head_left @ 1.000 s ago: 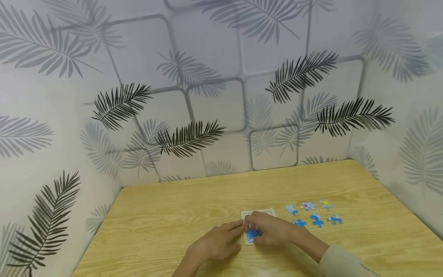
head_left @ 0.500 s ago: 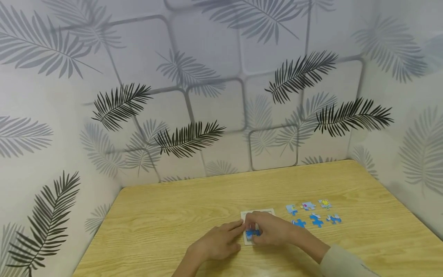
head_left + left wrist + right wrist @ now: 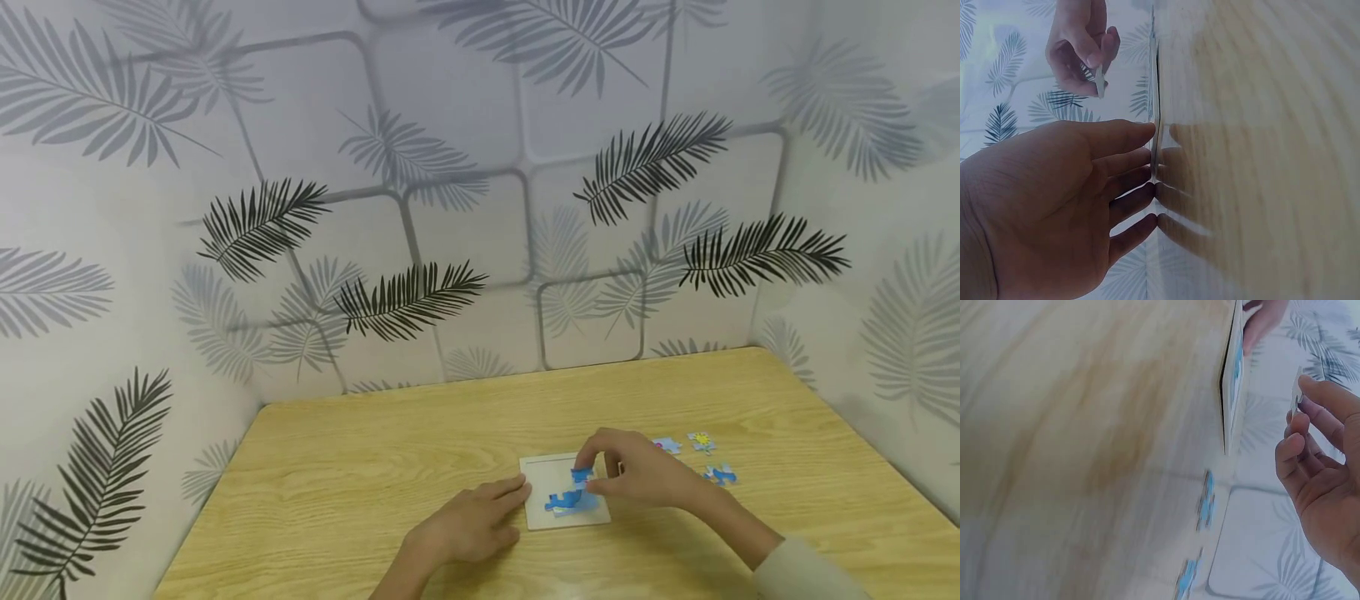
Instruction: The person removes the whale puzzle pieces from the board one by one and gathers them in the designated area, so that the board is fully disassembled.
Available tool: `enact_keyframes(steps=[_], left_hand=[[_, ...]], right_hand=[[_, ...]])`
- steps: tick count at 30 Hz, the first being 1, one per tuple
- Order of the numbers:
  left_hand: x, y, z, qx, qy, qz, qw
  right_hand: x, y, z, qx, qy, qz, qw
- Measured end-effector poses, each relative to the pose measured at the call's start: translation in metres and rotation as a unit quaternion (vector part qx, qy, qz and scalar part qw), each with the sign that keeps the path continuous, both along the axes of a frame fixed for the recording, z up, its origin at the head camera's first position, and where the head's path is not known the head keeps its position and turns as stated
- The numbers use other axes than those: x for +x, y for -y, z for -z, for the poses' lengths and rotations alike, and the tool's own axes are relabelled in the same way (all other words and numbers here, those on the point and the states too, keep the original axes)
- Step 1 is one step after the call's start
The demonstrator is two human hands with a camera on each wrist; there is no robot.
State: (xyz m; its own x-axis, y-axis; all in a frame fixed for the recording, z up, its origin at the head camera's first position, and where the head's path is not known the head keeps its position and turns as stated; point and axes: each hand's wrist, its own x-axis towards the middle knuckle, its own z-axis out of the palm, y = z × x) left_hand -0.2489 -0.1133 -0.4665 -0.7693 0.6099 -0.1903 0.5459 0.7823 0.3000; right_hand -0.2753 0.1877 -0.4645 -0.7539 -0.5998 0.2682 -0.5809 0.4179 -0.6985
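Note:
A thin, pale square puzzle board [image 3: 538, 500] lies on the table in front of me. Blue jigsaw pieces [image 3: 564, 502] lie on its lower middle and right. My left hand [image 3: 467, 523] rests beside the board, its fingertips touching the left edge; in the left wrist view the fingers are fairly straight. Above the board's right part, my right hand [image 3: 641, 471] pinches a small blue puzzle piece [image 3: 581, 477] between thumb and fingers. Seen edge-on in the right wrist view, that held puzzle piece [image 3: 1296, 394] is clear of the board.
To the right of the board lie loose puzzle pieces: a pale one [image 3: 666, 446], one with a yellow sun [image 3: 702, 442] and a blue-and-white one [image 3: 722, 474]. My right hand hides others. A leaf-patterned wall [image 3: 480, 325] borders the wooden table [image 3: 360, 467].
My right hand has risen off the board's left part and shifted right, with a puzzle piece pinched in it. More of the board and its blue pieces shows. My left hand stays in place.

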Motion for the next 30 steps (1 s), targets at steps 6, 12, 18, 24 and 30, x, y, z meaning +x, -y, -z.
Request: enact_keyframes(steps=[6, 12, 18, 24, 30], left_hand=[[0.000, 0.001, 0.001, 0.002, -0.008, 0.005, 1.0000], [-0.001, 0.000, 0.002, 0.000, -0.008, 0.008, 0.9999], [-0.001, 0.001, 0.001, 0.001, -0.010, 0.007, 0.9999], [-0.001, 0.001, 0.002, 0.003, -0.004, 0.010, 0.9999], [-0.002, 0.000, 0.002, 0.001, 0.000, 0.008, 1.0000]], right_hand=[[0.004, -0.028, -0.003, -0.011, -0.042, 0.016, 0.9989], [0.010, -0.051, 0.001, -0.016, -0.049, 0.017, 0.9985], [0.017, -0.070, 0.010, 0.018, -0.078, 0.019, 0.9966], [0.025, -0.082, 0.022, 0.030, -0.087, -0.009, 0.9957], [0.030, -0.082, 0.030, 0.047, -0.049, -0.021, 0.9974]])
